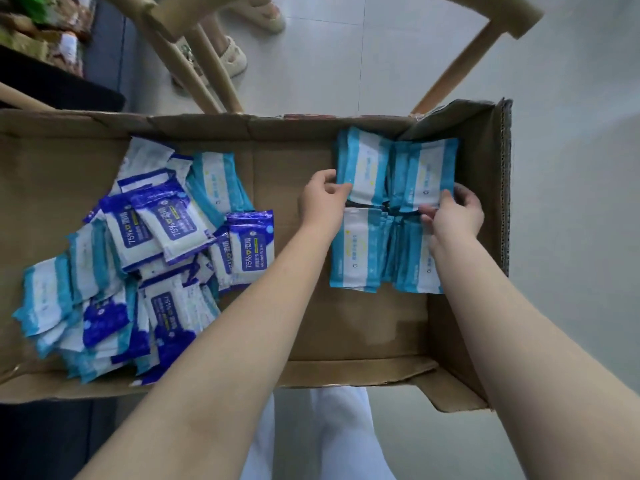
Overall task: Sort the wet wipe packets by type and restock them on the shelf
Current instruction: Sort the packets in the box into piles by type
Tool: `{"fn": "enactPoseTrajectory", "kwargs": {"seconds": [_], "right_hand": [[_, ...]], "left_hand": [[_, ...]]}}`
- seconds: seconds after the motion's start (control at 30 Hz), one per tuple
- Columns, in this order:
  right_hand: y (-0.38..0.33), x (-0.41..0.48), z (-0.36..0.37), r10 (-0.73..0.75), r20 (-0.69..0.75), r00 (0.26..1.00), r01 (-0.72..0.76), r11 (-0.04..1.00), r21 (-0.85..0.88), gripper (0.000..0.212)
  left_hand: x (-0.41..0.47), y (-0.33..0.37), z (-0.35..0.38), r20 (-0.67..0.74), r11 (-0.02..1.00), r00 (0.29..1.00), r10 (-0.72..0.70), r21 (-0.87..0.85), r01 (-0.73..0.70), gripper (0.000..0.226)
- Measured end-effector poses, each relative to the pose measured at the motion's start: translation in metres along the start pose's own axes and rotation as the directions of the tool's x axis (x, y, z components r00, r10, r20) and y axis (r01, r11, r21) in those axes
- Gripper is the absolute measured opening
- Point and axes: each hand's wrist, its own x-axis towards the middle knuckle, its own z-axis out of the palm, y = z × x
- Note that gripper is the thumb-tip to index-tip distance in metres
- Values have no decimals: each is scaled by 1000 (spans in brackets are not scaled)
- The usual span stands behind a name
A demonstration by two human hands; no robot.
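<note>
A shallow cardboard box (pixel 294 140) holds wet wipe packets. At its right end, light-blue packets stand in tidy rows: a far row (pixel 367 164) and a near row (pixel 360 251). My left hand (pixel 322 199) pinches the left end of the far row. My right hand (pixel 453 213) pinches the lower edge of the far row's rightmost light-blue packet (pixel 431 171). At the box's left end lies a mixed heap of dark-blue "75%" packets (pixel 173 223) and light-blue packets (pixel 45 292).
A wooden chair (pixel 207 64) stands beyond the box, with another person's sandalled feet (pixel 228 53) behind it. A dark shelf with goods (pixel 41 46) is at far left. Bare cardboard floor (pixel 284 174) lies between the two packet groups.
</note>
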Motion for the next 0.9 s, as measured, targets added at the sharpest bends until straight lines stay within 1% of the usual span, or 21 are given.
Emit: {"fn": "enactPoseTrajectory", "kwargs": {"seconds": [0.07, 0.17, 0.23, 0.33, 0.43, 0.57, 0.67, 0.73, 0.8, 0.83, 0.9], "right_hand": [[3, -7, 0, -29, 13, 999, 29, 999, 22, 38], [16, -36, 1, -115, -8, 993, 115, 992, -61, 49], [26, -66, 7, -164, 9, 986, 164, 981, -108, 51], [42, -117, 29, -267, 113, 957, 283, 945, -163, 47], [58, -164, 70, -335, 262, 905, 388, 903, -186, 34], [86, -230, 128, -274, 509, 816, 427, 879, -211, 21], [107, -277, 169, -188, 651, 735, 442, 861, -250, 18], [121, -303, 196, -119, 731, 672, 463, 838, -290, 18], [137, -322, 221, -45, 783, 620, 488, 804, -340, 25], [145, -329, 233, -1, 795, 607, 487, 790, -371, 31], [156, -340, 251, 61, 794, 605, 495, 752, -435, 42]], "left_hand": [[-5, -3, -12, -12, 998, 999, 40, 39, -40, 36], [-23, -11, -49, -73, 997, 994, 81, -8, -81, 28], [-37, -23, -86, -123, 995, 988, 96, -16, -99, 22], [-51, -49, -159, -224, 996, 971, 84, 18, -82, 18], [-59, -78, -240, -334, 998, 941, 54, 47, -41, 16], [-59, -121, -335, -481, 997, 876, -32, 41, 59, 21], [-47, -158, -389, -555, 980, 823, -123, 62, 188, 30], [-38, -179, -413, -546, 964, 818, -180, 70, 258, 38], [-28, -195, -429, -505, 951, 831, -235, 56, 304, 47], [-25, -200, -435, -483, 948, 836, -259, 39, 316, 51], [-18, -204, -440, -443, 942, 845, -300, 1, 335, 57]]}}
